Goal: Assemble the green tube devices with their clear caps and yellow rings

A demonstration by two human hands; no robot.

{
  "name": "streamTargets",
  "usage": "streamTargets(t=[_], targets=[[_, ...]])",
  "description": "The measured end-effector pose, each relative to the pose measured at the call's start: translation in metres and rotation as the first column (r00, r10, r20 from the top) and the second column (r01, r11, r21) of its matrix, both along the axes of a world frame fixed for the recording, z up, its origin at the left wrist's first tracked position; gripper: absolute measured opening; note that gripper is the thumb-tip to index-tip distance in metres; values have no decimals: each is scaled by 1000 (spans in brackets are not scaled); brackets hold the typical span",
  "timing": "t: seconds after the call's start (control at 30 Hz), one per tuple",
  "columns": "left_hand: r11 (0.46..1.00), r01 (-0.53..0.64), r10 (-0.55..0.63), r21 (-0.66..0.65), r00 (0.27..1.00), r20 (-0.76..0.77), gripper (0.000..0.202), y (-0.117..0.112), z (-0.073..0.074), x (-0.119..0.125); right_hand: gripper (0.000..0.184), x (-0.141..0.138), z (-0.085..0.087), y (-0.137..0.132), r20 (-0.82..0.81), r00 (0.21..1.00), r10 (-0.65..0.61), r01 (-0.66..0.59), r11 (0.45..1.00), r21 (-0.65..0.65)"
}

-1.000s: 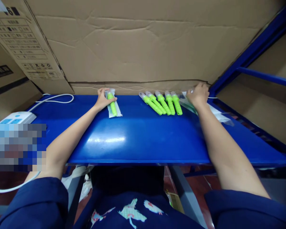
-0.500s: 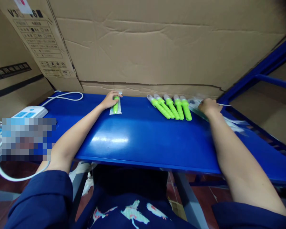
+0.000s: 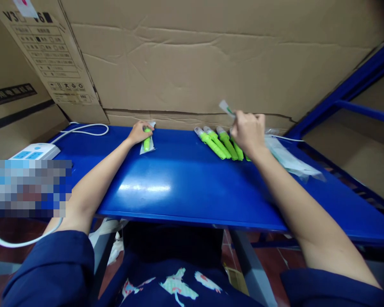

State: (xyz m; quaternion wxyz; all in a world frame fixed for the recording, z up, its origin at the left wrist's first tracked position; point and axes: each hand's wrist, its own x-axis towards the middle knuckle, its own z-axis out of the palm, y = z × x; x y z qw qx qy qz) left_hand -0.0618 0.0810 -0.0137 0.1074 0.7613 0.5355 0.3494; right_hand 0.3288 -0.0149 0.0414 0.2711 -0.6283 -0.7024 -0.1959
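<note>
Moderate, even light reaches my tabletop (image 3: 185,183) from above, leaving a white streak of glare on its glossy blue surface, left of the middle. The cardboard (image 3: 211,76) behind is softly lit, faint shadows marking its creases; its small print is fuzzy. My right hand (image 3: 249,132) and the pale strip (image 3: 226,107) it grips look smeared. Coarse pixels mask a patch at left, darkness fills the upper right corner, and my sleeves (image 3: 51,264) stretch at the edges.
</note>
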Motion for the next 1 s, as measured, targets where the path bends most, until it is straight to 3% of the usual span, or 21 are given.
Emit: streamTargets(t=[0.03,0.1,0.2,0.27,0.4,0.5,0.57,0.63,0.7,0.73,0.8,0.83,0.9,1.0], targets=[[1000,6,-6,-4,1000,-7,25,1,0,0,40,-7,-2,-2,18,990,142,-142,990,20],[1000,11,-12,-9,1000,-20,24,2,0,2,37,-19,-8,-6,67,910,410,-411,911,12],[1000,-8,8,-15,1000,-30,23,2,0,3,31,-32,-18,-9,123,773,622,-623,781,-41],[999,-28,27,-17,999,-40,22,0,0,4,30,-37,-23,-10,148,735,661,-663,747,-42],[997,-67,71,43,992,-108,23,-10,3,9,31,-39,-31,-9,140,723,677,-684,730,2],[992,-13,32,129,988,-148,24,-21,9,24,32,-41,-36,-8,50,714,699,-701,713,36],[990,68,-59,122,995,-79,31,-28,12,40,33,-45,-38,-9,-30,695,718,-716,696,60],[989,150,-151,12,983,105,43,-34,14,57,34,-51,-40,-13,-109,675,729,-724,684,90],[925,297,-206,-238,916,343,59,-42,15,74,33,-57,-41,-18,-170,666,726,-717,687,124],[842,405,-224,-357,863,452,66,-46,16,81,31,-60,-41,-21,-189,669,719,-706,694,141],[682,580,-233,-446,750,620,70,-56,17,91,27,-65,-40,-26,-211,686,696,-677,717,166],[656,628,-239,-419,699,674,70,-61,18,95,26,-67,-39,-28,-215,700,681,-659,732,172],[721,635,-277,-277,631,725,77,-68,21,99,27,-69,-37,-32,-216,736,642,-619,767,169],[869,495,-338,-28,633,696,84,-68,25,102,29,-68,-36,-31,-245,767,593,-575,805,149]])
